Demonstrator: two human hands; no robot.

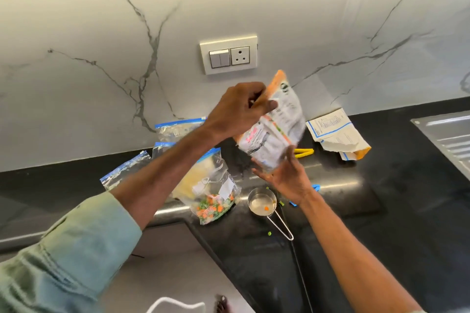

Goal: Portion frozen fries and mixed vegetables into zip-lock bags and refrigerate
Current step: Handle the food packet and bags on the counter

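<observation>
white-and-orange printed plastic veg packet (274,129), motion-blurred and tilted, is in the air above the black stone counter (381,185). clear blue-zip bag (216,201) on the counter holds mixed veg; small steel measuring cup (262,202) holds one carrot bit. left hand (239,109) pinches packet top; right hand (287,178) spread, fingers straight, touching its lower end

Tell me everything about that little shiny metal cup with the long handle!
The small round shiny steel cup stands upright on the black counter, just right of the clear zip-lock bag of mixed vegetables. Its thin wire loop handle points toward the camera and right. One orange carrot piece lies inside. Small green bits lie scattered beside it. Nothing holds it.
</observation>
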